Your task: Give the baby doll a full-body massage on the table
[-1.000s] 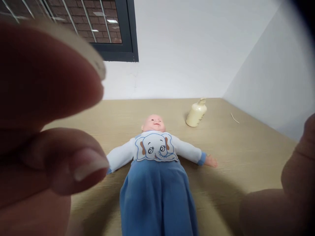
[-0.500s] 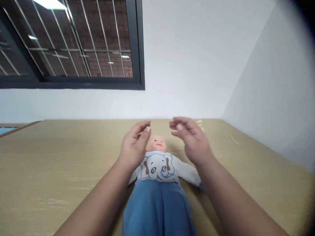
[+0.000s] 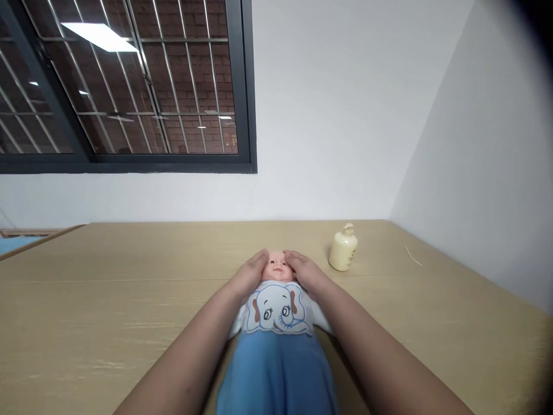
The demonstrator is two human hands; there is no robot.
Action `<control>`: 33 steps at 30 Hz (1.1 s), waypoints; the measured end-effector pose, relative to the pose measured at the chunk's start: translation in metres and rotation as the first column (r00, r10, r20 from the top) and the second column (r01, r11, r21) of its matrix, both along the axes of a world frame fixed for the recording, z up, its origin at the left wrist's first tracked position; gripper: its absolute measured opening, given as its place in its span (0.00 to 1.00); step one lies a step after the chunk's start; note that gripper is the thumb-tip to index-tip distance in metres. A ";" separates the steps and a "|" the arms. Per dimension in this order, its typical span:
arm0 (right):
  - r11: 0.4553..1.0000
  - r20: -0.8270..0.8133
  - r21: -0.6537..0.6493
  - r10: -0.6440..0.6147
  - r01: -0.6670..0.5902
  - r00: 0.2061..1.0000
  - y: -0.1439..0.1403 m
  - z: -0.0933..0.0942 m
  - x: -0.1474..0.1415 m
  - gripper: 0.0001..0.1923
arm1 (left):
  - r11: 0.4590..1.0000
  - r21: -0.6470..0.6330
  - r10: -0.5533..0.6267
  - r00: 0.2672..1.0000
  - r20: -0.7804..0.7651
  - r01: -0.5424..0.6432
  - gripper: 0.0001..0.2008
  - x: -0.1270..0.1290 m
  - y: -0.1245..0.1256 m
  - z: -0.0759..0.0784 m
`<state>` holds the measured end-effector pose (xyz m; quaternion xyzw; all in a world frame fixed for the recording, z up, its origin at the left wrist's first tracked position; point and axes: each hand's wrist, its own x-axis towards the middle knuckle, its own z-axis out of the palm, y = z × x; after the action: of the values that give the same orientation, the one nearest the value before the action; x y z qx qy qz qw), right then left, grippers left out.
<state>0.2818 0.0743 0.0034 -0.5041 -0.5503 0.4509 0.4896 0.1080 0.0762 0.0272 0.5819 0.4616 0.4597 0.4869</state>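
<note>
A baby doll (image 3: pixel 279 323) lies on its back on the wooden table (image 3: pixel 108 300), head away from me. It wears a white top with an elephant print and blue trousers. My left hand (image 3: pixel 251 275) rests against the left side of the doll's head (image 3: pixel 277 266). My right hand (image 3: pixel 303 272) rests against the right side of the head. The fingers of both hands curve around the head, and the face shows between them. Both forearms lie over the doll's outstretched arms and hide them.
A cream pump bottle (image 3: pixel 343 249) stands on the table just right of the doll's head. A thin light sliver (image 3: pixel 412 257) lies near the right wall. White walls close the table's far and right sides; a barred dark-framed window (image 3: pixel 125 86) is at upper left.
My hands were close to the camera, then reached out above the doll, and have now come down onto both sides of its head. The view has tilted up slightly.
</note>
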 end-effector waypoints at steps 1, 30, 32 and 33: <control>1.000 0.026 0.005 -0.003 0.003 1.000 -0.001 0.001 0.000 0.21 | 1.000 0.007 -0.018 0.997 -0.078 0.019 0.18 -0.001 0.000 0.000; 0.999 -0.032 -0.003 -0.051 0.051 0.998 0.001 -0.012 -0.015 0.27 | 0.992 -0.043 0.119 0.987 0.105 -0.115 0.19 0.008 0.011 -0.038; 0.999 -0.051 0.000 -0.047 0.047 0.998 0.001 -0.011 -0.015 0.25 | 0.992 -0.041 0.120 0.986 0.116 -0.116 0.18 0.007 0.011 -0.039; 0.999 -0.063 0.003 -0.041 0.041 0.997 0.001 -0.010 -0.014 0.25 | 0.992 -0.042 0.121 0.985 0.123 -0.117 0.18 0.007 0.011 -0.039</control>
<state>0.2673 0.0748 -0.0065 -0.4997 -0.5251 0.4554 0.5170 0.1147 0.0875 -0.0118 0.5147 0.4718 0.5157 0.4966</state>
